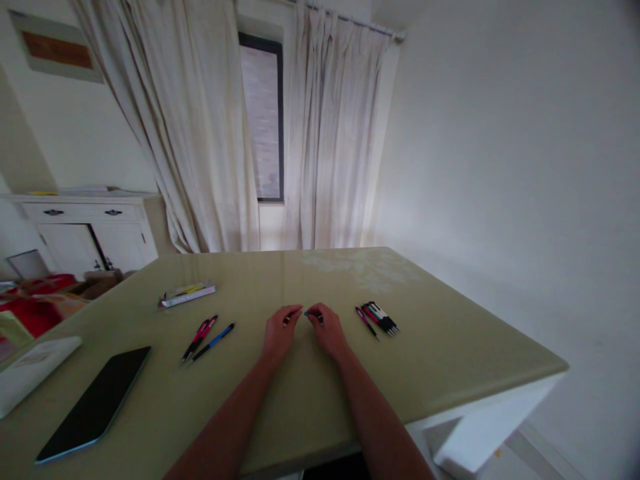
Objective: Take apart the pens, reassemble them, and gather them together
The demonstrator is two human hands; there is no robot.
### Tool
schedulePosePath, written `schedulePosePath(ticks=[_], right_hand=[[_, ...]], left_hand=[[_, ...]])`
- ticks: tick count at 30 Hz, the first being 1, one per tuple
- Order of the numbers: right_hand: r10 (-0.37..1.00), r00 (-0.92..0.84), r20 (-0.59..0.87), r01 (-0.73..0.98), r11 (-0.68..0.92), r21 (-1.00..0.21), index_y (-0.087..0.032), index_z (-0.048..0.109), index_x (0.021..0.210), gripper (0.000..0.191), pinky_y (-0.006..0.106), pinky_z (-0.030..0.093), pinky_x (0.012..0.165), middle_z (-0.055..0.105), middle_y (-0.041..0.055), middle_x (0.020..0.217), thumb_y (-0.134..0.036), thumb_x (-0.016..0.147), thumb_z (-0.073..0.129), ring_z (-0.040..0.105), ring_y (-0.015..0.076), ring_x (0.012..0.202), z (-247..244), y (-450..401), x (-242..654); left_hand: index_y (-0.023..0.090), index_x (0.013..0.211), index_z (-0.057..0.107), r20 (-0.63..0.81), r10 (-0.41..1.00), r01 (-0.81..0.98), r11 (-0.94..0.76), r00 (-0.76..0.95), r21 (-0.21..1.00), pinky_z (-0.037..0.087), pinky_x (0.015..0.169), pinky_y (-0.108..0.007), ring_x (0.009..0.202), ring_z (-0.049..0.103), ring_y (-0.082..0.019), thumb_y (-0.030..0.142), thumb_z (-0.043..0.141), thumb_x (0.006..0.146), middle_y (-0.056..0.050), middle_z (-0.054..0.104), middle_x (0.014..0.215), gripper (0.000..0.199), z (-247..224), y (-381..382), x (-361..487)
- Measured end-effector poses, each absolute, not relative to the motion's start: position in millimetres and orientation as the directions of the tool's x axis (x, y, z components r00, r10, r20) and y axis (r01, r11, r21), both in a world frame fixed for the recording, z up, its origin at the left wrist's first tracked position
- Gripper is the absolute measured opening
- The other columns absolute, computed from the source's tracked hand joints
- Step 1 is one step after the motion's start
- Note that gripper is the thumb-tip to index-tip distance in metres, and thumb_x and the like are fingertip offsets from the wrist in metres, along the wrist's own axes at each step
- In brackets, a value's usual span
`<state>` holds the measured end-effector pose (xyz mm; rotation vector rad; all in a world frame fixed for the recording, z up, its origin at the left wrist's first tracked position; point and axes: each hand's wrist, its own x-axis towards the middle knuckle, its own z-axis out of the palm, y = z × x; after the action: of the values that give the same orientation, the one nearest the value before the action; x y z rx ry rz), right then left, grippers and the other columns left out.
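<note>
Both hands meet near the middle of the table, just above its surface. My left hand [282,328] is closed with its fingers pinched around a small dark piece, too small to name. Close beside it, my right hand [325,325] is closed on a small item with a green end, mostly hidden by the fingers. A row of several pens [381,319] lies right of my right hand, with a pink and black pen [367,323] at its left edge. Left of my left hand lie a blue pen [214,341] and red and black pens [200,337].
A clear package [189,293] with something yellow in it lies at the table's back left. A black tablet [97,400] and a white case [35,370] occupy the near left. The table's right edge [490,319] runs beside a wall.
</note>
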<state>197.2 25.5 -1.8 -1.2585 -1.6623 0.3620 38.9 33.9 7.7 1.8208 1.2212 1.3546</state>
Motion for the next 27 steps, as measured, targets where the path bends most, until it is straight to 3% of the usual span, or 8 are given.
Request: schedulePosePath(ticks=[4, 11, 27], right_hand=[[0.851, -0.02, 0.525, 0.488, 0.466, -0.738, -0.023, 0.065, 0.093, 0.01, 0.032, 0.048, 0.082, 0.069, 0.0039, 0.092, -0.019, 0.088, 0.057, 0.063, 0.0189, 0.087, 5, 20, 194], [0.84, -0.034, 0.542, 0.405, 0.508, -0.76, -0.024, 0.066, 0.093, 0.01, 0.031, 0.048, 0.081, 0.07, 0.0036, 0.091, -0.026, 0.09, 0.057, 0.064, 0.019, 0.087, 12, 15, 191], [0.823, -0.029, 0.567, 0.313, 0.546, -0.777, -0.021, 0.065, 0.098, 0.012, 0.031, 0.05, 0.082, 0.071, 0.005, 0.093, -0.029, 0.093, 0.057, 0.066, 0.0191, 0.088, 8, 18, 190]], left_hand=[[0.021, 0.095, 0.072, 0.406, 0.911, 0.262, -0.409, 0.067, 0.874, 0.054, 0.084, -0.036, 0.089, 0.07, -0.021, 0.041, 0.058, 0.086, -0.008, 0.076, 0.095, 0.026, 10, 34, 39], [0.021, 0.094, 0.073, 0.426, 0.904, 0.25, -0.418, 0.025, 0.873, 0.054, 0.089, -0.038, 0.092, 0.07, -0.022, 0.041, 0.059, 0.085, -0.009, 0.075, 0.097, 0.026, 6, 36, 39], [0.019, 0.089, 0.076, 0.437, 0.898, 0.135, -0.44, 0.053, 0.888, 0.055, 0.084, -0.037, 0.087, 0.07, -0.021, 0.042, 0.067, 0.079, -0.009, 0.076, 0.092, 0.026, 6, 39, 37]])
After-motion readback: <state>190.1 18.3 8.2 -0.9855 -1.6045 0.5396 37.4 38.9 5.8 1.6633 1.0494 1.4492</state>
